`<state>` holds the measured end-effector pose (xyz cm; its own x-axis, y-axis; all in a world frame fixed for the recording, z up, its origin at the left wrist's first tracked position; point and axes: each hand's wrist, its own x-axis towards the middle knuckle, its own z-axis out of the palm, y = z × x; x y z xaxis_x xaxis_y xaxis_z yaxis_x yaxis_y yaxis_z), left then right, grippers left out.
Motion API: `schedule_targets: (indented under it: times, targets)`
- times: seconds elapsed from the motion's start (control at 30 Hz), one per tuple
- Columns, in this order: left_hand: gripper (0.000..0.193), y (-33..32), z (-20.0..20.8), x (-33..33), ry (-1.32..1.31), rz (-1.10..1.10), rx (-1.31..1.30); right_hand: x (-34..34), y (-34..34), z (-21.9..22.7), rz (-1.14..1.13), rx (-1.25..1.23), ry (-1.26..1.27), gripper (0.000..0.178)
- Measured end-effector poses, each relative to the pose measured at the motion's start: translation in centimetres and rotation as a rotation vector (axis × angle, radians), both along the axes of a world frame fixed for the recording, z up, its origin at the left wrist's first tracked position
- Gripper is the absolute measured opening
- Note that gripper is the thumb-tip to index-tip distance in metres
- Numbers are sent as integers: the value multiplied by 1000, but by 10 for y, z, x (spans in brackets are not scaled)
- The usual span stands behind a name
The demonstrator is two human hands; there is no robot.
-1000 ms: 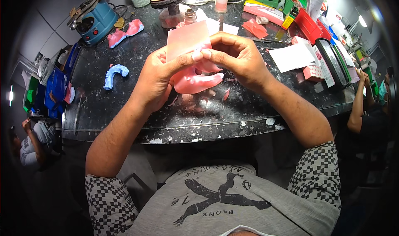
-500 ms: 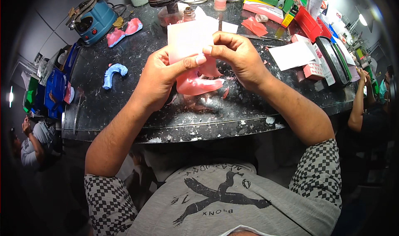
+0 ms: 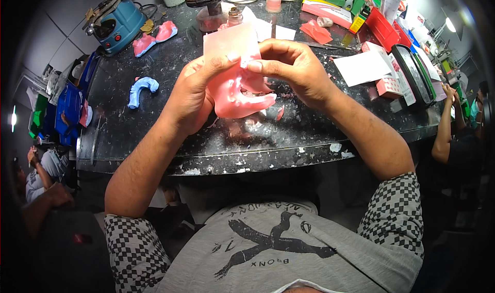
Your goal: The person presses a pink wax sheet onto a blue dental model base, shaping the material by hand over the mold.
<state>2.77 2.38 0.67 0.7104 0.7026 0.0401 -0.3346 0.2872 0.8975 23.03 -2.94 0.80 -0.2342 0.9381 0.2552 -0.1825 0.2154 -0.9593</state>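
Observation:
Both hands are closed on a thin pink wax sheet (image 3: 231,39) above the middle of the bench. Its upper part stands up flat, while the lower part bends over a pink curved piece (image 3: 242,104) that looks like a dental arch form. My left hand (image 3: 198,84) grips the left side, thumb pressed on the front. From the right, my right hand (image 3: 299,71) pinches the sheet's edge between thumb and bent fingers. The fingers behind the sheet are partly hidden. A small pink scrap (image 3: 280,113) lies just below the curved piece.
On the black bench (image 3: 154,148) lie a blue horseshoe-shaped piece (image 3: 140,91) and pink-and-blue pieces (image 3: 144,45). A blue machine (image 3: 117,30) stands far left. White paper (image 3: 362,68), a black case (image 3: 412,76) and boxes crowd the right. Other people sit at both sides.
The sheet's upper part has tilted and shifted slightly left, and my left thumb has moved up. More of the pink surface shows below my thumbs. Another person's arm has appeared at lower left.

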Motion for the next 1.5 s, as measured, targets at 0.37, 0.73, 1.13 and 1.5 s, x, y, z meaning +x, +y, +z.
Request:
schedule_targets:
  times: [0.37, 0.73, 1.13, 1.5]
  targets:
    - [37, -1, -3, 4, 17, 99, 97, 3, 4, -6, -50, 67, -94, 18]
    - [37, 0, 1, 1, 87, 42, 70, 0, 5, -9, -105, 101, -86, 17]
    - [30, 1, 1, 1, 1, 20, 25, -3, -2, -6, -46, 153, -236, 19]
    - [28, -3, 2, 2, 29, 54, 39, -3, 2, -11, 5, 49, -178, 20]
